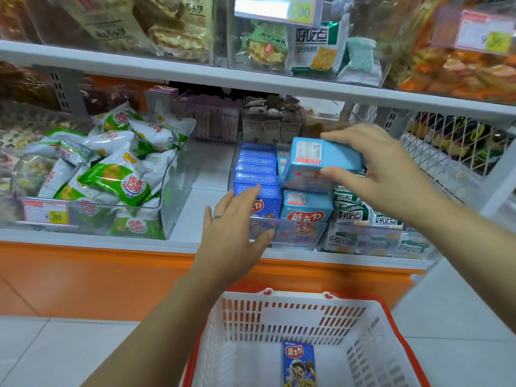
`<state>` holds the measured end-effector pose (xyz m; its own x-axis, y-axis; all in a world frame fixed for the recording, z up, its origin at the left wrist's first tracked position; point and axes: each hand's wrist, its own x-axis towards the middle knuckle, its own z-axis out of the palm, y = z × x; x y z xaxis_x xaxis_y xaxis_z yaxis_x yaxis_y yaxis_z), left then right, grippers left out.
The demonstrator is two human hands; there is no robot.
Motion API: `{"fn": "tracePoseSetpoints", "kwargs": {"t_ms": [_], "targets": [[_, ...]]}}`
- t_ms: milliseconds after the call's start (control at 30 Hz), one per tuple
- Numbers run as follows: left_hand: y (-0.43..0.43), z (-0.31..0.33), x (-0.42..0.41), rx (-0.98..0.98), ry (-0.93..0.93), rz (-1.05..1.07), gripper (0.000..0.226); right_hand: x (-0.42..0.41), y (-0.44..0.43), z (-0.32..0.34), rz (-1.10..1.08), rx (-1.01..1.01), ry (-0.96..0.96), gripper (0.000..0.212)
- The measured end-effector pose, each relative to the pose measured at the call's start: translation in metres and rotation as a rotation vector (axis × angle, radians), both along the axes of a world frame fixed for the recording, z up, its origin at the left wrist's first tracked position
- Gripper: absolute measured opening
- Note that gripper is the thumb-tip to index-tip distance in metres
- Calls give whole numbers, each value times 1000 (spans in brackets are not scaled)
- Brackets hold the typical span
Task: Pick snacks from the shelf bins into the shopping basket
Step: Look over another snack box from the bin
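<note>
My right hand [382, 169] grips a light blue snack box [321, 160], lifted above the clear bin [290, 233] of blue boxes on the middle shelf. My left hand [231, 233] reaches with straight fingers to the dark blue boxes [257, 174] at the bin's left side, fingertips touching the front one. A light blue box [305, 210] stands at the bin's front. The white shopping basket [301, 317] with orange rim sits on the floor below, holding one dark blue box [298, 361].
A clear bin of green-and-white packets [111, 177] stands to the left with a price tag [46, 213]. Green-and-white cracker packs [360, 216] lie right of the blue boxes. An upper shelf [195, 71] overhangs. A white wire rack [446, 143] is at right.
</note>
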<state>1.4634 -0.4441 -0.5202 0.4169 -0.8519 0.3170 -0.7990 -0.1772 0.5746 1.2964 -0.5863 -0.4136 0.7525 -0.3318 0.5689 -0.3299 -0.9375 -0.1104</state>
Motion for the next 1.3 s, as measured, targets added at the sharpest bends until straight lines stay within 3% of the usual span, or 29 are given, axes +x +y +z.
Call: {"fn": "tracePoseSetpoints", "kwargs": {"t_ms": [100,233,467,633,867,1033,1133,1300], "targets": [[6,13,-13,-244,118,-85,76,-16,22,-16,34,-123,-13,51],[17,30,-32,-423,186,-227,51,-30,43,-32,97,-65,-41,49],[33,22,-39,-465,146,-284,50,-47,55,-45,149,347,-18,39],[36,21,-43,-427,133,-342,49,-51,60,-55,150,465,-24,42],[35,22,-36,-413,675,-413,44,-45,50,-50,273,773,-270,55],[29,12,-26,-306,675,-365,42,-37,64,-36,172,518,-297,38],[27,9,-26,-269,639,-338,42,-33,74,-32,159,363,-269,42],[24,4,-25,-236,699,-337,45,-33,79,-32,147,351,-259,45]]}}
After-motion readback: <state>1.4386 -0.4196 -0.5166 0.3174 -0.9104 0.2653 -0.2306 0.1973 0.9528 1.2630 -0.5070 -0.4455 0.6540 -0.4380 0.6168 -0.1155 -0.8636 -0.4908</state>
